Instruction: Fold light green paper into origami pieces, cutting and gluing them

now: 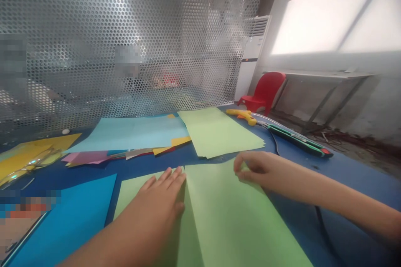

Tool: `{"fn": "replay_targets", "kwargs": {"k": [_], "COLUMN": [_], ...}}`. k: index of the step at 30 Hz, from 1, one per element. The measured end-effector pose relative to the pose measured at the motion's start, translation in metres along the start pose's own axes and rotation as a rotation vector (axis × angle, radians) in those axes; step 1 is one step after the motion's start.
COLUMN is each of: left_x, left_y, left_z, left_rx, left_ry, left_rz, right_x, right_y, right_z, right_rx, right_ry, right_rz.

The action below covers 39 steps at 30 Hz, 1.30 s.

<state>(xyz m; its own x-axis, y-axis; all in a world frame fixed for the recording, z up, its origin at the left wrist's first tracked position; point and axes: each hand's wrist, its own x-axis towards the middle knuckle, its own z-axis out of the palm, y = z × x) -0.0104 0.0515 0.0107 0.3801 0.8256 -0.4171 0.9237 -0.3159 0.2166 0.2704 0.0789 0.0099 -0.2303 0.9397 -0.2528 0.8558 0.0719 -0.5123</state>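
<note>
A light green sheet of paper [228, 212] lies in front of me with a crease running down it, its right half slightly raised. My left hand [164, 194] rests flat on the left part, fingers stretched out beside the crease. At the far right corner, my right hand [253, 167] pinches the paper's edge between thumb and fingers. Beyond it lies a stack of light green paper [219, 131]. A bright blue sheet [81, 208] is to the left of my left hand.
Light blue paper [134, 133] covers pink, yellow and other sheets. Eyeglasses [31, 164] rest on yellow paper at left. A yellow-handled tool [247, 116] and a green utility knife [297, 141] lie at right near a dark cable. A perforated metal screen [125, 50] borders the blue table's back.
</note>
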Motion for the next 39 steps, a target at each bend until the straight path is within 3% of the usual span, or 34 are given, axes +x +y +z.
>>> {"fn": "replay_targets", "kwargs": {"k": [3, 11, 25, 33, 39], "left_x": [0.005, 0.004, -0.005, -0.015, -0.001], "left_y": [0.000, 0.013, 0.013, 0.016, 0.003], "left_z": [0.002, -0.002, -0.008, -0.017, -0.011], "left_rx": [0.047, 0.105, 0.034, 0.008, 0.053], "left_ry": [0.016, -0.067, -0.044, -0.090, -0.207], "left_rz": [-0.014, -0.051, -0.012, -0.015, 0.178], "right_x": [0.004, -0.003, -0.006, -0.005, -0.004], "right_y": [0.000, 0.005, -0.001, 0.004, 0.007], "right_z": [-0.001, -0.001, -0.002, -0.003, -0.004], "right_rx": [-0.001, 0.050, 0.030, 0.020, 0.010], "right_ry": [0.042, -0.107, -0.100, -0.104, -0.114], "right_rz": [0.007, 0.031, 0.049, 0.050, 0.058]}}
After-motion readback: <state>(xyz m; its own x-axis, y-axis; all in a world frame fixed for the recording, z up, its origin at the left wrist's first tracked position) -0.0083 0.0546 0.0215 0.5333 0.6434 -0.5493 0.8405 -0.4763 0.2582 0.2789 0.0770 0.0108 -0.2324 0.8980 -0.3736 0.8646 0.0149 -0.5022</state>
